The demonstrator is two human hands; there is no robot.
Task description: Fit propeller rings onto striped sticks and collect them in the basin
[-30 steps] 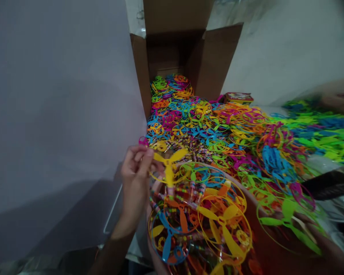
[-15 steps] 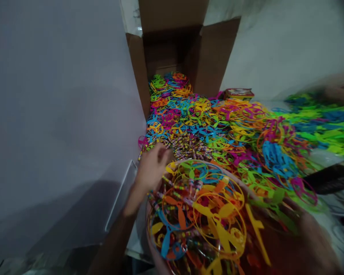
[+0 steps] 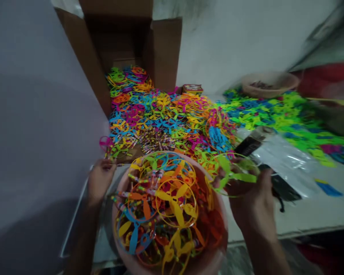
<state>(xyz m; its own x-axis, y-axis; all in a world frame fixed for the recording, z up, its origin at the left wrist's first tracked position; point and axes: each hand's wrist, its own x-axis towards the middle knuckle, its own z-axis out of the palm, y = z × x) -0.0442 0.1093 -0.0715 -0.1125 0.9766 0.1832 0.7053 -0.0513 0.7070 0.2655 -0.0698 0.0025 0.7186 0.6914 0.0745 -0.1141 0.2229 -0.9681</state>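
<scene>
My right hand grips a green ringed propeller by its rim, just right of the pink basin. My left hand is closed at the basin's left side, its fingertips pinching what looks like a small striped stick, partly hidden. Between my hands, the pink basin holds ringed propellers in yellow, orange, blue and green, together with striped sticks. Behind it lies a heap of striped sticks, bordered by a large heap of ringed propellers.
An open cardboard box stands at the back, propellers spilling from it. Green and blue plastic pieces spread over the right side, near another basin. Clear plastic bags lie right of my right hand. A wall rises on the left.
The view has swung right. My right hand has raised the green propeller beside the basin. My left hand has drawn back from the stick heap to the basin's left.
</scene>
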